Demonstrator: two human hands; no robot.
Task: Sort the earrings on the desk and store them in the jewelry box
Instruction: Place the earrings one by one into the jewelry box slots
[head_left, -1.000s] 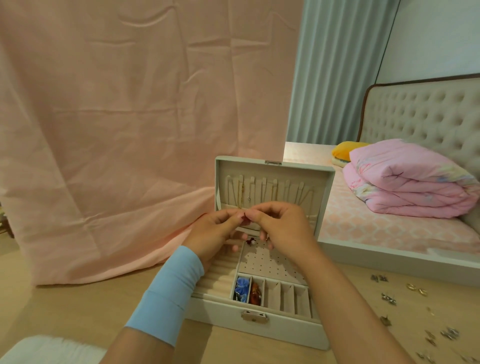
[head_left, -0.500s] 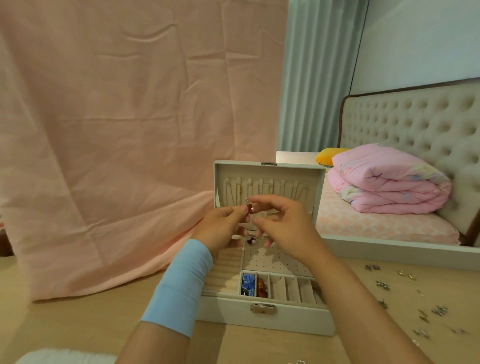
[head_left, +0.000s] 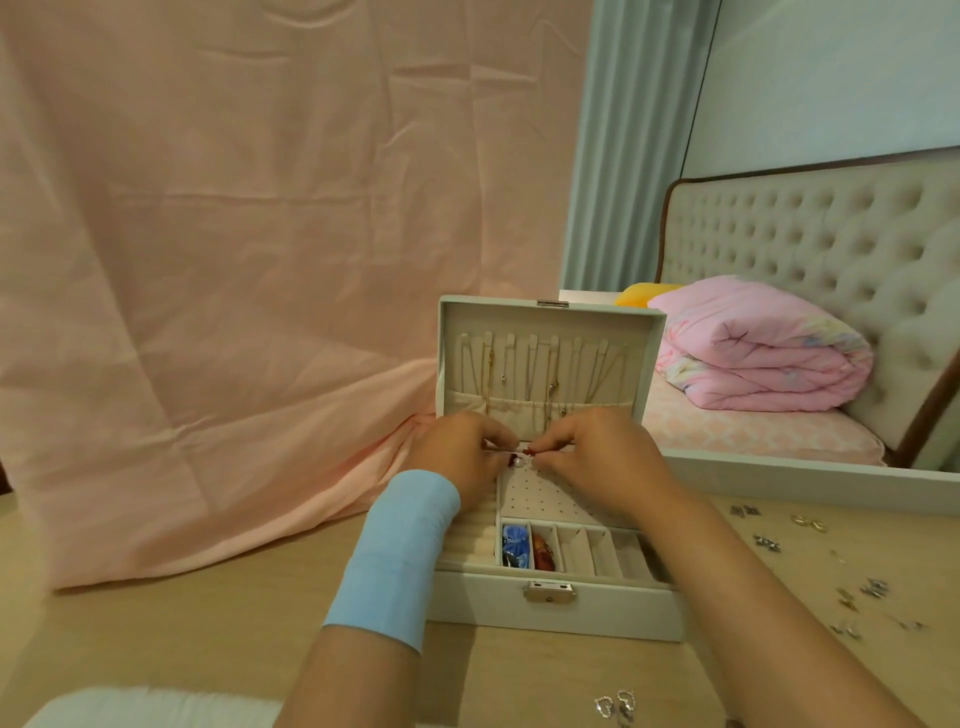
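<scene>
Left hand (head_left: 460, 460) and right hand (head_left: 597, 457) both pinch the red earring (head_left: 525, 453); square its post to a hole in the stud panel (head_left: 540, 493), press gently.

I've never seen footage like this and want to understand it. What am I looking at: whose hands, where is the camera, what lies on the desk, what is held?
No machine here: a person wears a camera on the head, looking down at their two bare hands. The left hand, with a blue wristband, and the right hand pinch a tiny red earring between them above the open jewelry box. Its lid holds hanging necklaces. Other loose earrings lie scattered on the desk to the right.
</scene>
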